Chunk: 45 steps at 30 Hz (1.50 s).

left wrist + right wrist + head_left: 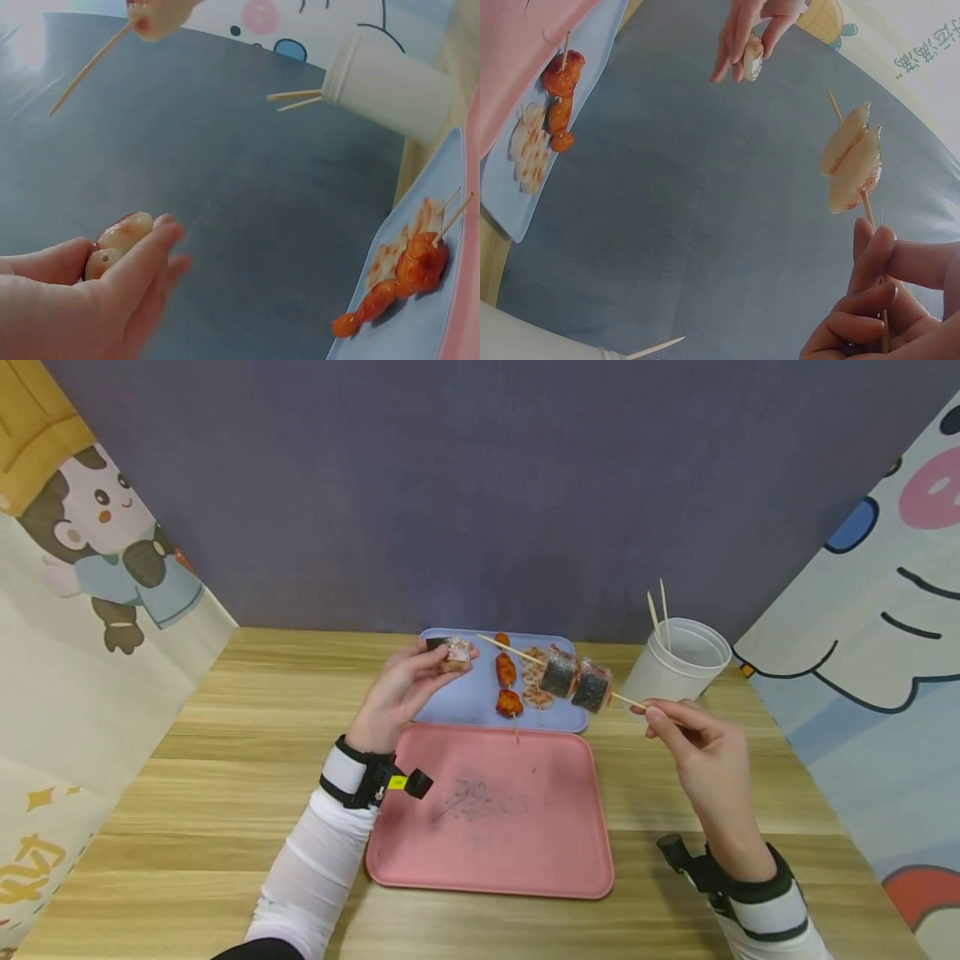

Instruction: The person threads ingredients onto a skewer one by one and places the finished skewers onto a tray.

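Note:
My left hand (397, 693) pinches a fish piece (456, 652) between thumb and fingers, above the left side of the blue tray. Dark silvery skin covers one side of this piece; the left wrist view shows its pale flesh and a small hole in it. Low on a wooden skewer (517, 652), the thumb and fingers of my right hand (716, 764) hold the bare end. Two similar fish pieces (855, 169) sit close together along the skewer, and its bare tip points left toward the left hand's piece.
On the blue tray (465, 697) lie a skewer of orange-red glazed chunks (506, 671) and a skewer of pale browned slices (537, 697). A pink tray (487, 860) lies in front. At the back right stands a white cup (660, 670) holding wooden sticks (664, 610).

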Each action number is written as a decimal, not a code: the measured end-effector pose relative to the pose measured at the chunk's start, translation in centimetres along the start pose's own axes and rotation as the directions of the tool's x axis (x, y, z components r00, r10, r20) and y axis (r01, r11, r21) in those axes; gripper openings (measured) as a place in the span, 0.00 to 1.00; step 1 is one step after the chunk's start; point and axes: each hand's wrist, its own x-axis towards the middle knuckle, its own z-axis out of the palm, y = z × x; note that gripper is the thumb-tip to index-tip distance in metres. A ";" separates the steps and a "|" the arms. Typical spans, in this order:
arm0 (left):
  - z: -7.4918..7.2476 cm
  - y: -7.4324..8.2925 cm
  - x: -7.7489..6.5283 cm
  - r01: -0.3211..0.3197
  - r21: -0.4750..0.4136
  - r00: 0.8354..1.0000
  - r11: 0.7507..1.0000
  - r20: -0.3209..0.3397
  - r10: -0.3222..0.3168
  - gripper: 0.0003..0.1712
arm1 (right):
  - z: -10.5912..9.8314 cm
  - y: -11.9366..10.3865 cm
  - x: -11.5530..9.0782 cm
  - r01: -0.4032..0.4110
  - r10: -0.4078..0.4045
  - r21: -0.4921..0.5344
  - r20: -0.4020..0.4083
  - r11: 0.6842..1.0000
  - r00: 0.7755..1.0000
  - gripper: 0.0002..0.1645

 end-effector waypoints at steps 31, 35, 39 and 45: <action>2.1 1.0 -1.0 -0.210 0.171 0.974 0.963 0.121 0.191 0.26 | 0.2 0.3 0.0 -0.008 0.008 0.022 0.017 1.000 1.000 0.13; 2.8 0.6 -1.2 -0.249 0.228 0.968 0.941 0.097 0.232 0.26 | 0.3 0.3 0.1 -0.011 0.011 -0.022 0.021 1.000 1.000 0.13; 3.4 0.1 -1.4 -0.286 0.241 0.958 0.928 0.052 0.281 0.27 | 0.3 0.5 0.2 -0.005 0.006 -0.047 0.025 0.999 1.000 0.13; 4.2 -0.4 -2.0 -0.314 0.256 0.947 0.914 0.012 0.322 0.30 | 0.4 0.5 0.2 -0.004 0.006 -0.054 0.025 0.999 1.000 0.14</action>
